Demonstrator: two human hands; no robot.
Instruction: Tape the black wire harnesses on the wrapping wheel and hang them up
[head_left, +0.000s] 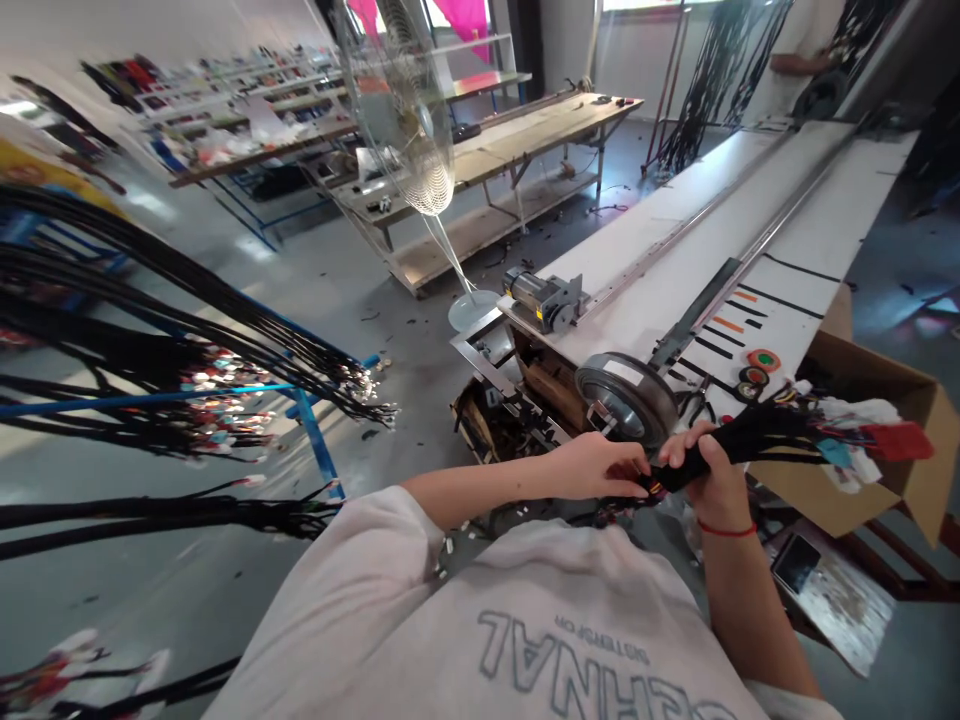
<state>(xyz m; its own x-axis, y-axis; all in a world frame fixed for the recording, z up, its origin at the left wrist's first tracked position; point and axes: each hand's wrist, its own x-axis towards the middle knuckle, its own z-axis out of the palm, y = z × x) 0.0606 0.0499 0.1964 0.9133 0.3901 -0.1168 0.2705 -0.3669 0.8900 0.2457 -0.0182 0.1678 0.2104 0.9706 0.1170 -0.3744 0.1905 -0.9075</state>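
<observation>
A thick black-wrapped wire harness (757, 432) runs across in front of me, and its connector end lies to the right with white, teal and red pieces. My right hand (709, 475), with a red band at the wrist, is wrapped round the harness. Close beside it, my left hand (611, 468) has its fingers bent and pinched at the harness's other end, where a few coloured wires show. Just beyond both hands is a dark round wheel (626, 395) with a metal hub.
A long white worktable (712, 210) with a rail stretches away, bearing a motor (544, 297) and tape rolls (761, 362). At right stands an open cardboard box (862, 500). Black harnesses hang over a blue rack (315, 440) at left. A fan (420, 130) stands ahead; another person (806, 50) is far right.
</observation>
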